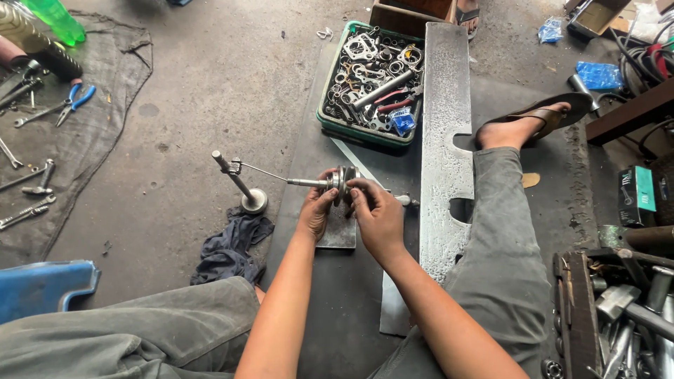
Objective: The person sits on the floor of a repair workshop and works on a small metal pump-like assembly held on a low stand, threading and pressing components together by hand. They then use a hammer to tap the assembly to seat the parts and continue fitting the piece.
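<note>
Head camera, looking down: a seated person grips a metal shaft assembly point(342, 184) with both hands above a small steel block point(338, 231) that lies on a dark mat point(337, 309) on the concrete floor point(196, 105). The assembly's long axis runs nearly level, left to right across the view; its slim end points left toward an upright metal stand point(242, 186), and a short stub shows past the right hand. A disc-shaped middle section sits between the two hands.

The left hand point(316, 210) is closed around the left side of the disc, fingers curled up and over it, forearm rising from the lower frame. The right hand point(375, 214) is closed on the disc's right side, thumb and fingertips pinching its rim, wrist bent inward.

A dark rag point(228, 249) lies just beside the stand's base. Beyond the hands stands a green crate point(330, 123) of gaskets and metal parts, beside a long grey steel plate point(446, 140). The person's sandalled foot point(533, 123) rests to the right of the plate. Wrenches and blue-handled pliers point(74, 102) lie on a cloth at far left.
</note>
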